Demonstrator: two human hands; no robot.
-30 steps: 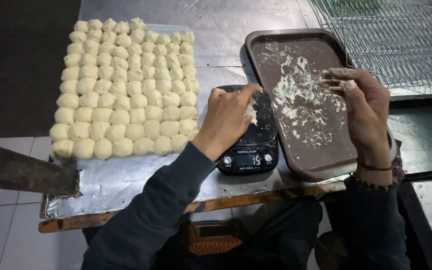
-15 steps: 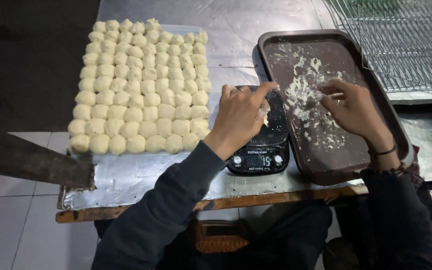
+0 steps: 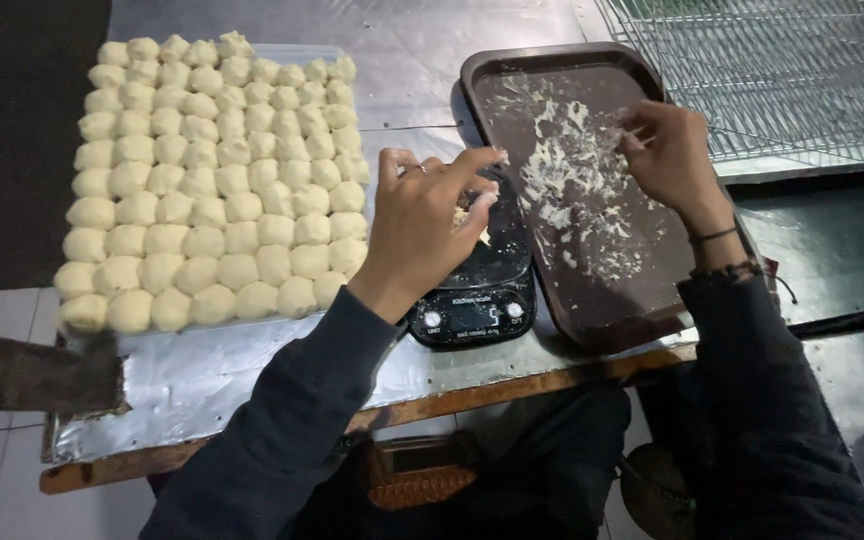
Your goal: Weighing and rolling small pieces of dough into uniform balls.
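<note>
My left hand [image 3: 422, 220] hovers over a small black digital scale [image 3: 477, 290], fingers curled around a small pale piece of dough [image 3: 472, 222]. My right hand [image 3: 667, 155] rests on a dark brown baking tray [image 3: 652, 300] smeared with pale dough scraps [image 3: 567, 180], its fingertips pinched on a scrap near the tray's upper right. To the left lies a dense block of several rows of round dough balls [image 3: 212, 180] on a foil-covered board.
The foil-covered work surface [image 3: 202, 370] has a wooden front edge [image 3: 432, 405]. A wire cooling rack [image 3: 772, 70] lies at the far right. A dark flat tool [image 3: 22, 372] juts in at the lower left. Tiled floor shows below.
My left hand stayed over the scale while its fingers spread a little. My right hand shifted up the tray toward its far right edge. The camera view drifted slightly.
</note>
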